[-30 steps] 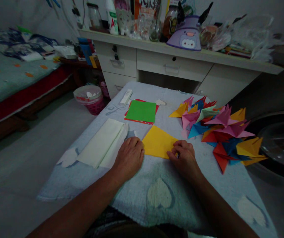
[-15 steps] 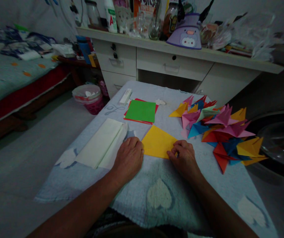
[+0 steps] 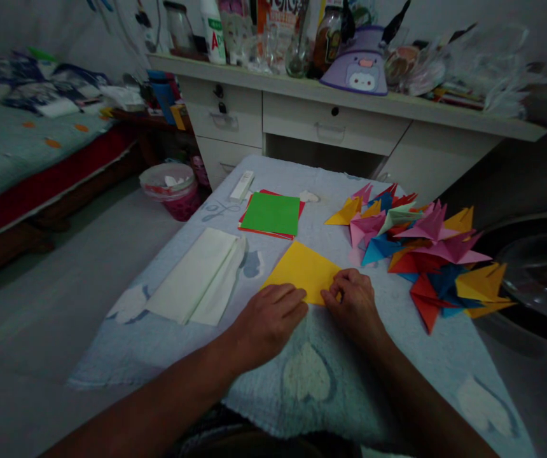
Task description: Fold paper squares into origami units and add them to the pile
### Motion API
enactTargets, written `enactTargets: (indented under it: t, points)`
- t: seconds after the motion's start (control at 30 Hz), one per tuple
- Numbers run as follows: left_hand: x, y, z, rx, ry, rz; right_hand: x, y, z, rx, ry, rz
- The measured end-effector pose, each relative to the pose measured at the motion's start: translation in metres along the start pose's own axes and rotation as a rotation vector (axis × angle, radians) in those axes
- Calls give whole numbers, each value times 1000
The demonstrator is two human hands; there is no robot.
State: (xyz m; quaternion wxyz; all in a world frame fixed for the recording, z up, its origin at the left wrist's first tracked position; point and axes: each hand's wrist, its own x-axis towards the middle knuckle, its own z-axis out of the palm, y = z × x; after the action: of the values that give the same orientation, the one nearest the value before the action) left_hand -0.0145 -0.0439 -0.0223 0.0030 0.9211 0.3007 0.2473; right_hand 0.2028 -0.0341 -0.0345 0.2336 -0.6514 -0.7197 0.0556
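A folded sheet of yellow origami paper (image 3: 302,266) lies on the cloth in front of me, its far corner pointing away. My right hand (image 3: 352,302) pinches its right corner between thumb and fingers. My left hand (image 3: 273,318) rests with fingers pressed together on the near edge, covering part of the paper's left side. Beyond it sits a stack of square paper (image 3: 271,214) with a green sheet on top and red edges showing. Several folded paper cranes (image 3: 426,245) in pink, yellow, blue and red are heaped to the right.
Left of my hands lies a folded white cloth or paper (image 3: 194,273). A small white box (image 3: 242,186) is near the table's far left corner. The table has a blue heart-patterned cloth (image 3: 364,394). A drawered desk (image 3: 321,117) stands behind, a pink bin (image 3: 171,187) on the floor.
My left hand has slid right along the near edge of the yellow paper, toward my right hand, uncovering part of the paper's left side. The right hand keeps its place.
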Motion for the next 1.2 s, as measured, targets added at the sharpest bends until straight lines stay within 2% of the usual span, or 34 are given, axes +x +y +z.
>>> enactTargets:
  t: [0.07,0.2,0.47,0.8,1.2]
  points:
    - [0,6,4,-41,-55,41,0,1,1,-4,1,0]
    - [-1,8,10,-69,-92,39,-1,1,1,-10,6,10]
    - [-3,7,11,-59,-91,12,-1,0,-2,4,-2,14]
    - [-5,7,12,-16,-80,38,-4,-5,-15,160,-27,3]
    - [-4,9,9,-21,-46,53,-3,-8,-10,91,-64,42]
